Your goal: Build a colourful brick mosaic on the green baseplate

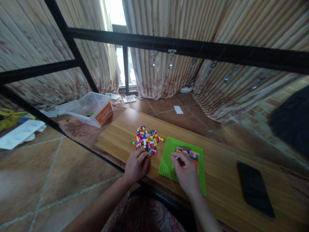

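Observation:
A loose pile of small toy building bricks (pixel 148 138) in many colours lies on the wooden bench top. At its near edge is my left hand (pixel 136 166), fingers curled and tips together by the bricks; what they hold, if anything, is too small to make out. To the right lies a green studded baseplate (pixel 166 161) carrying rows of coloured bricks (pixel 193 154). My right hand (pixel 187 172) is over the plate, thumb and forefinger pinched near the built rows. Whatever sits in that pinch cannot be made out, and the hand hides part of the rows.
A black phone (pixel 256 188) lies on the bench (pixel 222 161) at right. Beyond the bench's left end stands a clear plastic box (pixel 90 106) with an orange label and a few bricks inside. A black metal frame (pixel 145 40) crosses ahead, before curtains (pixel 159 71).

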